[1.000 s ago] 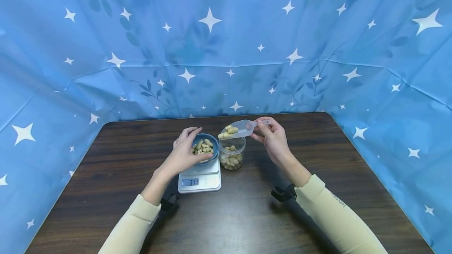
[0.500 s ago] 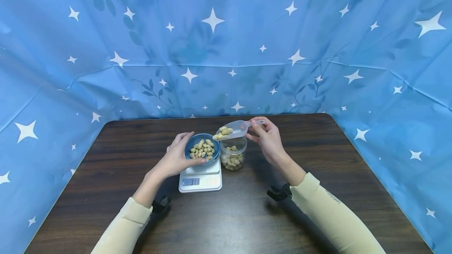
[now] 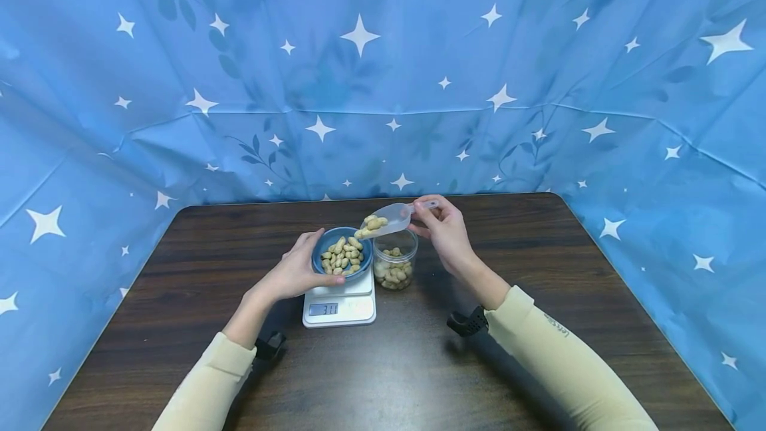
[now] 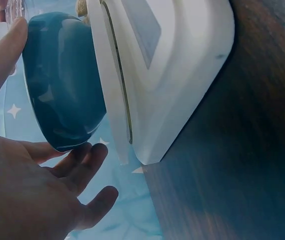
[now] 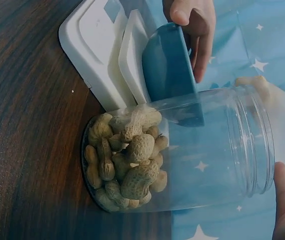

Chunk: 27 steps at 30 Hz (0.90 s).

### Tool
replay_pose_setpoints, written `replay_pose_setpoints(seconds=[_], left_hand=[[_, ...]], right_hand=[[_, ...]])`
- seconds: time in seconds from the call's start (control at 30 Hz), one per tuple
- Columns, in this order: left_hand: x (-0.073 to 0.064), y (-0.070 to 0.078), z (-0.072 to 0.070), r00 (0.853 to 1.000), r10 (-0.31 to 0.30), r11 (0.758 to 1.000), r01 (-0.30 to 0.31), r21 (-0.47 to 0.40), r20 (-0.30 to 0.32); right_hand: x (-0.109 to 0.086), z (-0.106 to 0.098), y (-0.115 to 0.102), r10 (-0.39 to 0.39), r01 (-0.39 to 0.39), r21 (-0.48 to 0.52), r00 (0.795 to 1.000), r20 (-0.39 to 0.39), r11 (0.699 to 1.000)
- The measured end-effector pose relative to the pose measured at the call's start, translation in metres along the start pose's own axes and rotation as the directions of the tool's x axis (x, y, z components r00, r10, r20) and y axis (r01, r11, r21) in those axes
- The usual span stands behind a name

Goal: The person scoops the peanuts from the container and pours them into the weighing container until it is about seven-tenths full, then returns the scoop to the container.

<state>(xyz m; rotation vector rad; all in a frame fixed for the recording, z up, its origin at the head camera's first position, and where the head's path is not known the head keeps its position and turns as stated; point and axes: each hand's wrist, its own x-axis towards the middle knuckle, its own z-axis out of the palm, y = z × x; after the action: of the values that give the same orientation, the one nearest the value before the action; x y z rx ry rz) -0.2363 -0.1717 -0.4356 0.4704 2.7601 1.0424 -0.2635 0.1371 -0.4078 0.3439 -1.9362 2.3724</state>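
My left hand [image 3: 293, 270] holds a blue bowl [image 4: 65, 80] of unshelled peanuts [image 3: 339, 259], thumb at the near rim and fingers along the far left side. The bowl sits on the platform of a white kitchen scale [image 3: 353, 311], whose display reads about 311. With my right hand [image 3: 445, 231] I pinch the handle of a translucent scoop [image 3: 396, 217]. Several peanuts lie in the scoop, and its lip is over the bowl's right rim, tilted down to the left. Below the scoop stands an open clear jar [image 5: 207, 165], partly filled with peanuts.
The jar stands close against the right side of the scale. Everything rests on a dark wooden table [image 3: 383, 378]. A blue curtain [image 3: 383, 85] with white stars hangs behind the table's far edge.
My right hand has moved the scoop left, from above the jar to the bowl's rim. My left hand has shifted slightly left around the bowl, uncovering more of the peanuts.
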Motion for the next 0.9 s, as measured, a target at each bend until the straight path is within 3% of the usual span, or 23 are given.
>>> replay_pose_setpoints(seconds=[0.37, 0.9], left_hand=[[0.001, -0.002, 0.000, 1.000, -0.012, 1.000, 0.012, -0.027, 0.007], [0.000, 0.000, 0.001, 1.000, -0.021, 0.998, 0.022, -0.055, 0.009]], right_hand=[[0.001, 0.007, -0.003, -0.082, 0.089, -0.121, 0.994, 0.067, 0.989], [0.001, 0.012, -0.011, -0.145, 0.167, -0.147, 0.977, 0.154, 0.975]])
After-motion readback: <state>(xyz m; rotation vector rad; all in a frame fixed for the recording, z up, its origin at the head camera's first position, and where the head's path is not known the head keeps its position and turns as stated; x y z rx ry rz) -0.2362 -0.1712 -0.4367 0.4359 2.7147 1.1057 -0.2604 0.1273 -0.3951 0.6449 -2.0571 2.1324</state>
